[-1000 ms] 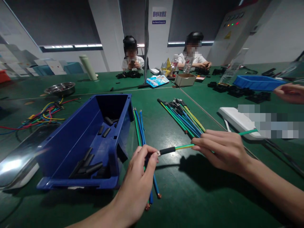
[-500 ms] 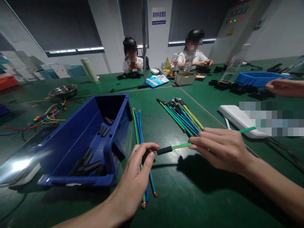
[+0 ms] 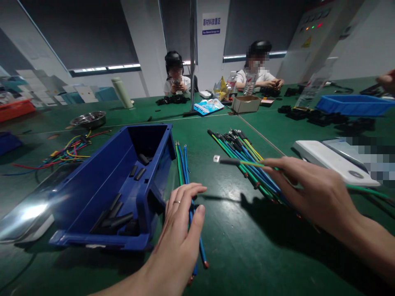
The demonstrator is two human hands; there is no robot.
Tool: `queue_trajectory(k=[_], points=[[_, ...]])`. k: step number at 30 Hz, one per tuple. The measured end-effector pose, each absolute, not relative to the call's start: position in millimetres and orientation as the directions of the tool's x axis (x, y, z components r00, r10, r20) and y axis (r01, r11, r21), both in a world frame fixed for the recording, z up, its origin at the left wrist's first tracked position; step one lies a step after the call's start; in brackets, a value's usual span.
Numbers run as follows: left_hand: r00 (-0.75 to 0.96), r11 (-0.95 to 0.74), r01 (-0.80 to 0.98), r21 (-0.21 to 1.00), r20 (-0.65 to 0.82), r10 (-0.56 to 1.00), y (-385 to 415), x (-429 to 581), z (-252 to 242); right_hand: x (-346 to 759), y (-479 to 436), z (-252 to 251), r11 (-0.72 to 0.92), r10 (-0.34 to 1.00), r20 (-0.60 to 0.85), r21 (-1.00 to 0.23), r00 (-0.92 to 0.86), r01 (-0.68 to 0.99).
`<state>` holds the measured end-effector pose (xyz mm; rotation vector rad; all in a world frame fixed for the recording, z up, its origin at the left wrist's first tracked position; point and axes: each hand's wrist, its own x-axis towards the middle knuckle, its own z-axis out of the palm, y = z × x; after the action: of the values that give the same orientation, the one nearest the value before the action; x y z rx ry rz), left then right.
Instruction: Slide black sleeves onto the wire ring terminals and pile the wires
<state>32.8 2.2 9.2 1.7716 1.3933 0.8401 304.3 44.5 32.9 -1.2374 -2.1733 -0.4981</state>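
Observation:
My right hand (image 3: 314,193) pinches a green-yellow cable (image 3: 251,163) whose left end carries a black sleeve (image 3: 230,162) and a flat metal lug (image 3: 216,158). This cable is held above a bundle of green, blue and yellow cables (image 3: 259,172), many with black-sleeved ends. My left hand (image 3: 182,222) has its thumb and fingers apart with nothing between them. Under and beside it lie a few blue and green cables (image 3: 186,164) with lugs at the far end and bare copper at the near end.
Left of my hand stands a blue bin (image 3: 98,242) with black tube pieces (image 3: 119,220) inside. Thin coloured wires (image 3: 69,152) and a metal bowl (image 3: 89,120) lie beyond. A white device (image 3: 324,158) sits at right. Two people (image 3: 177,80) sit across the table.
My left hand has let go of the cable's sleeved end and its fingers have spread. My right hand has carried the cable right and up, over the bundle.

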Motion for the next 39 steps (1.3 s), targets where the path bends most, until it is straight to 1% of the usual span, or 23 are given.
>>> queue_trajectory(k=[2, 3, 4, 5, 6, 8, 12, 17, 19, 22, 23, 24, 25, 26, 28, 29, 30, 34, 36, 39], points=[[0.229, -0.182, 0.576, 0.797, 0.057, 0.972, 2, 34, 5, 313, 49, 30, 0.260, 0.803, 0.576, -0.104, -0.155, 0.960], [0.258, -0.207, 0.615, 0.761, 0.054, 0.965, 2, 34, 3, 319, 52, 27, 0.175, 0.852, 0.521, -0.182, -0.056, 0.968], [0.290, -0.235, 0.653, 0.720, 0.049, 0.956, 2, 34, 0, 325, 56, 25, 0.142, 0.885, 0.466, -0.267, -0.002, 0.953], [0.322, -0.266, 0.685, 0.679, 0.046, 0.946, 2, 34, -1, 331, 59, 22, 0.148, 0.910, 0.414, -0.373, 0.022, 0.916], [0.347, -0.290, 0.704, 0.648, 0.043, 0.937, 1, 34, -2, 337, 63, 20, 0.158, 0.924, 0.383, -0.435, 0.023, 0.887], [0.377, -0.321, 0.708, 0.629, 0.047, 0.925, 1, 33, -2, 344, 68, 18, 0.200, 0.936, 0.353, -0.541, 0.005, 0.817], [0.417, -0.353, 0.689, 0.633, 0.052, 0.907, 2, 32, 3, 350, 72, 22, 0.249, 0.943, 0.334, -0.700, -0.001, 0.669], [0.433, -0.357, 0.696, 0.623, 0.032, 0.901, 3, 34, 6, 354, 72, 33, 0.264, 0.943, 0.330, -0.811, 0.036, 0.522], [0.427, -0.371, 0.704, 0.605, 0.057, 0.903, 3, 34, 4, 353, 72, 38, 0.216, 0.962, 0.266, -0.881, 0.064, 0.420], [0.395, -0.383, 0.726, 0.571, 0.111, 0.912, 1, 34, 2, 348, 70, 44, 0.064, 0.986, 0.093, -0.977, 0.136, 0.206], [0.384, -0.383, 0.730, 0.566, 0.124, 0.915, 1, 34, 2, 345, 70, 44, 0.053, 0.987, 0.075, -0.986, 0.141, 0.158], [0.376, -0.385, 0.737, 0.556, 0.136, 0.916, 1, 33, 3, 342, 69, 44, 0.081, 0.986, 0.102, -0.985, 0.132, 0.154], [0.370, -0.388, 0.746, 0.541, 0.147, 0.917, 1, 32, 3, 339, 69, 43, 0.137, 0.981, 0.162, -0.968, 0.105, 0.212], [0.364, -0.392, 0.759, 0.520, 0.160, 0.918, 1, 32, 4, 337, 69, 40, 0.198, 0.972, 0.229, -0.927, 0.061, 0.319], [0.349, -0.391, 0.787, 0.477, 0.179, 0.920, 2, 31, 5, 333, 70, 32, 0.280, 0.951, 0.305, -0.776, -0.052, 0.565], [0.341, -0.387, 0.799, 0.460, 0.183, 0.922, 2, 31, 6, 331, 72, 27, 0.294, 0.948, 0.302, -0.697, -0.105, 0.654], [0.333, -0.381, 0.808, 0.450, 0.185, 0.924, 3, 32, 6, 330, 73, 21, 0.302, 0.948, 0.277, -0.636, -0.155, 0.710], [0.327, -0.368, 0.834, 0.412, 0.168, 0.930, 3, 33, 5, 330, 80, 5, 0.351, 0.936, 0.153, -0.493, -0.318, 0.796], [0.346, -0.382, 0.844, 0.376, 0.161, 0.924, 2, 33, 5, 331, 80, 2, 0.357, 0.934, 0.139, -0.452, -0.330, 0.817], [0.385, -0.416, 0.852, 0.318, 0.158, 0.909, 0, 34, 6, 330, 79, 3, 0.341, 0.940, 0.155, -0.454, -0.304, 0.823]])
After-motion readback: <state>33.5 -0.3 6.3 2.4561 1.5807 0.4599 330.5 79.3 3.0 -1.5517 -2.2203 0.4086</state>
